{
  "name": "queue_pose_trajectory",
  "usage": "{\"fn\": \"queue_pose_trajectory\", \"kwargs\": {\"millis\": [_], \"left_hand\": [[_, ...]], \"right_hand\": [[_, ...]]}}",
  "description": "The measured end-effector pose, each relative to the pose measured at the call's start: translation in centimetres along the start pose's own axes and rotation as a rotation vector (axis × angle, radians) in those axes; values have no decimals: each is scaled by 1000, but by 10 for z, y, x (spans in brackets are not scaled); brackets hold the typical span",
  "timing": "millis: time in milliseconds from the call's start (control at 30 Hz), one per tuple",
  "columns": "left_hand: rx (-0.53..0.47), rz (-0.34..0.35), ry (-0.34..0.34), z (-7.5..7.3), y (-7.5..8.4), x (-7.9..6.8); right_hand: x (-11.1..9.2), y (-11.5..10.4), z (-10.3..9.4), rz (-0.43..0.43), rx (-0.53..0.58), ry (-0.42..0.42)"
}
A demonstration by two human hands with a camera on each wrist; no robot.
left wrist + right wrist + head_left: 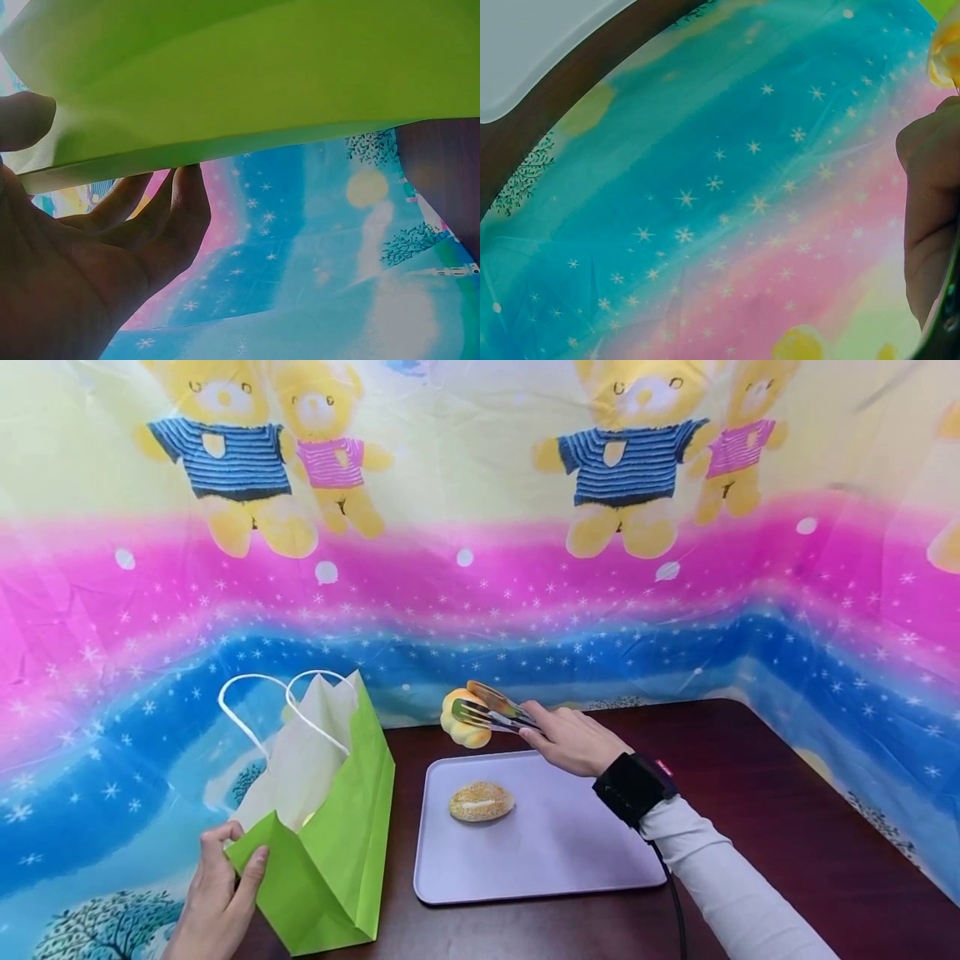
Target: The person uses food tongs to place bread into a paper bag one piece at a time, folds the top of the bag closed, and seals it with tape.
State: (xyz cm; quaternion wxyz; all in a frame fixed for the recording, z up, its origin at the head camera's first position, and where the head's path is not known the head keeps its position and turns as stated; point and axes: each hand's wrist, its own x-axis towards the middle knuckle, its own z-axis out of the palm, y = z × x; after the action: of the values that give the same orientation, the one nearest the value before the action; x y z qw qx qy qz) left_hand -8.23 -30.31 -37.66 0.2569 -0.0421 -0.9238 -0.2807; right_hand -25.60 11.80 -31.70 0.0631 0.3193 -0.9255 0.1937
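Note:
In the head view my right hand (573, 739) grips a pair of serving tongs (510, 714), one arm of which ends in fork tines. A yellow, lobed bread roll (467, 727) is clamped between their tips, raised over the tray's back left corner. My left hand (221, 889) pinches the near top edge of a green paper bag (330, 860), thumb on one face and fingers on the other. The bag stands upright with its mouth open and white handles (243, 727) up. A sliver of something pale yellow (307, 818) shows inside; the rest of its contents is hidden.
A light purple tray (555, 860) lies on the dark wooden table (757, 793), right of the bag. On it rests an oval, seed-topped bread roll (482, 802). A cloth printed with bears (480, 577) hangs behind. A black cable (677, 902) trails from my right wrist.

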Motion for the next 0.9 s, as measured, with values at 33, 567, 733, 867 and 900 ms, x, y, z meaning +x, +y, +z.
{"fn": "queue_pose_trajectory", "kwargs": {"millis": [33, 567, 733, 867, 900], "left_hand": [[-1, 3, 0, 0, 0, 0], [-20, 40, 18, 1, -1, 1], [-21, 52, 23, 1, -1, 1], [-30, 72, 34, 2, -2, 1], [-30, 74, 36, 2, -2, 1]], "right_hand": [[0, -2, -1, 0, -2, -1], [11, -27, -10, -54, -16, -10], [16, -36, -13, -67, -17, -15], [20, -44, -16, -91, -28, -10], [21, -46, -17, -97, -32, -10]]}}
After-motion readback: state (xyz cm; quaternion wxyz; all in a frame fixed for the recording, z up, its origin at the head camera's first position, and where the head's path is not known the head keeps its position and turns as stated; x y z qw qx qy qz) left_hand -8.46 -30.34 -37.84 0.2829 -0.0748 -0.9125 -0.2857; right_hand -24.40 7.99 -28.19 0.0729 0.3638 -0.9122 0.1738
